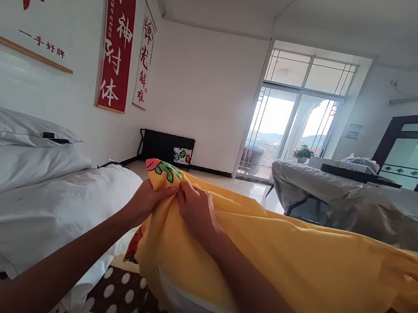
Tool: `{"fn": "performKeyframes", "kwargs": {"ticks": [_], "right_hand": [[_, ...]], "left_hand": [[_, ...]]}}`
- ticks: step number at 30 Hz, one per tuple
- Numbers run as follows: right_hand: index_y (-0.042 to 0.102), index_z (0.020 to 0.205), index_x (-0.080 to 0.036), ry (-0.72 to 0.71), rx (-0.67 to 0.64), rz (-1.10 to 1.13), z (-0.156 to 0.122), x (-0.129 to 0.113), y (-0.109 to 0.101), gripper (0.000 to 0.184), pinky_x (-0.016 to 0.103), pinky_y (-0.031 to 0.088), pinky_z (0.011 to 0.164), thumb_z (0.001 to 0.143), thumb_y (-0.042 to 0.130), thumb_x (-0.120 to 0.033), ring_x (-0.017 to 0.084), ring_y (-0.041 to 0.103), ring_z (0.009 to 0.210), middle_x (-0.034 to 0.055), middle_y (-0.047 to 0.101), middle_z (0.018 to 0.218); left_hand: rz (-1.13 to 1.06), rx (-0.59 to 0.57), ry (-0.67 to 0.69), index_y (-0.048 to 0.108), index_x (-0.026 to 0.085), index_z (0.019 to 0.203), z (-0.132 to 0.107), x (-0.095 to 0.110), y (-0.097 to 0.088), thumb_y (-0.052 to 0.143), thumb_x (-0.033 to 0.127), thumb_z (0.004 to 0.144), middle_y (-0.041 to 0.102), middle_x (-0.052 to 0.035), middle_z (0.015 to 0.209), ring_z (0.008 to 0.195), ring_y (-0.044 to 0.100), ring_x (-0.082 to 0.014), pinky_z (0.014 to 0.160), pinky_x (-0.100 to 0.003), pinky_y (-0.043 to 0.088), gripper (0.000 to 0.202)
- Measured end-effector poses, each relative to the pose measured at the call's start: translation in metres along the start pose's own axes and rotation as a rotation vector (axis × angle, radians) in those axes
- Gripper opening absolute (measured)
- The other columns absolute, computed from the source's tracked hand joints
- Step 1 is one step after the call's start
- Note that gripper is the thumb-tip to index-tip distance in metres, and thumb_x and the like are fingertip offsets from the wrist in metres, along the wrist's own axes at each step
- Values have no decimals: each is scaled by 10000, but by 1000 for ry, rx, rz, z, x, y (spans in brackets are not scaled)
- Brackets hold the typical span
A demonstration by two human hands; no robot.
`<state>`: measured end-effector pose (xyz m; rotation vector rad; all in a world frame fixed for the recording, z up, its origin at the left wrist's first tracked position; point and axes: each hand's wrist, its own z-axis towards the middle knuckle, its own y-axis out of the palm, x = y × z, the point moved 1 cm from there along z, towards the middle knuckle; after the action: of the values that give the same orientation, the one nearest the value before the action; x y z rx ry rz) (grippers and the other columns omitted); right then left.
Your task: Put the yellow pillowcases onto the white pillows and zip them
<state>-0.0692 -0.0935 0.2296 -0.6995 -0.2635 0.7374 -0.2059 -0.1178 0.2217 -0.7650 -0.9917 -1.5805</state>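
Fingers point(187, 192) of the right hand point(197, 212) are closed and pinch a fold of the yellow pillowcase point(295, 263) close to its far corner. On the left hand point(146, 200) the fingers are curled shut on the same fold, with the thumb on top. I see the two hands side by side at the centre of the view. I cannot tell from my feed whether they touch each other.

Position of the pillowcase:
- It runs from the hands across the near right of the view to the right edge.
- Its far corner, above the hands, carries a green and orange print point(164, 169).
- It is held up off the dotted sheet point(121, 297), which is brown with white spots and covers the near bed surface.
- A white pillow point(189, 310) shows below the lower edge of the pillowcase, near centre, partly inside it.

Surroundings:
- Two white bed pillows point(16, 130) are stacked at the left, with a white duvet point(48, 206) just beside them.
- A red scroll point(117, 33) hangs on the left wall.
- A black rack point(165, 146) stands against the far wall.
- A glass door point(287, 131) is at the far centre.
- A table under a grey cover point(344, 195) stands at the far right.
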Motion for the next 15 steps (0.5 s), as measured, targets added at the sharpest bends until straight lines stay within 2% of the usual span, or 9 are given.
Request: {"fn": "performKeyframes", "kwargs": {"ticks": [2,4,7,10,12,15], "right_hand": [[537,749,-204,-71,55,-45,1,7,6,167,278,220,514,887,442,-204,137,532,540,-6,655,691],[538,744,-195,-162,178,-101,0,13,12,162,277,232,521,881,454,-172,120,517,517,-14,638,647],[551,780,-179,-301,381,-150,-3,22,18,163,264,278,558,886,446,-113,99,522,537,-17,601,599],[553,785,-180,-360,489,-148,-4,26,21,170,252,302,584,899,447,-109,82,513,547,-29,567,571],[555,782,-183,-382,517,-134,-4,25,23,170,251,307,589,907,454,-126,77,495,539,-35,548,560],[559,776,-177,-449,514,-141,-5,18,26,164,259,298,583,908,469,-140,82,468,531,-35,519,549]], "left_hand": [[9,-10,-19,663,170,1017,-1,1,-2,770,247,660,697,-75,1006,929,638,-233,823,-328,502,380],[-9,-21,-55,677,159,983,-1,0,-10,754,208,651,703,-74,971,892,641,-226,793,-319,505,345],[-125,-59,-101,700,141,855,3,-3,-35,690,137,566,705,-59,834,724,633,-199,651,-292,505,290],[-182,-111,-113,671,131,645,11,-9,-62,630,181,510,650,-43,631,533,560,-171,500,-287,455,150],[-128,-84,-99,673,135,655,17,-12,-70,642,210,565,638,-38,616,567,568,-175,532,-289,465,121],[-21,-39,-40,694,158,871,22,-7,-60,670,210,665,687,-39,808,780,609,-190,698,-284,489,214]]}}
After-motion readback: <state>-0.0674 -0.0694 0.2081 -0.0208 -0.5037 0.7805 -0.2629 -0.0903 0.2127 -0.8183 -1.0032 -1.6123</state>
